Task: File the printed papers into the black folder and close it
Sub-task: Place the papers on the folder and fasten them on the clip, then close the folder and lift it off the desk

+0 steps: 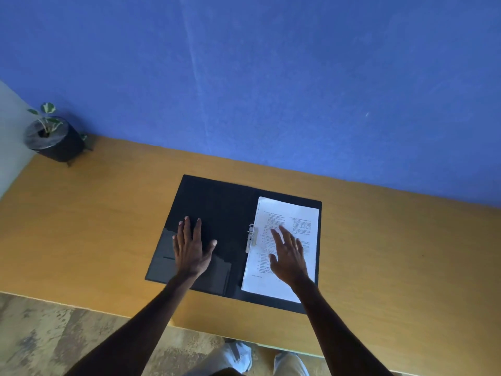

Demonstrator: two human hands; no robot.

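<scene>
The black folder (pixel 217 202) lies open and flat on the wooden desk. A stack of printed papers (pixel 292 210) rests on its right half, beside a metal clip (pixel 252 237) at the spine. My left hand (pixel 191 249) lies flat, fingers spread, on the folder's left inner cover above its pocket. My right hand (pixel 288 256) is spread over the lower middle of the papers, holding nothing.
The wooden desk (pixel 379 253) runs along a blue wall. A small potted plant (pixel 53 137) in a dark pot stands at the desk's far left corner. The desk's near edge and patterned floor (pixel 54 337) lie below, with my legs visible.
</scene>
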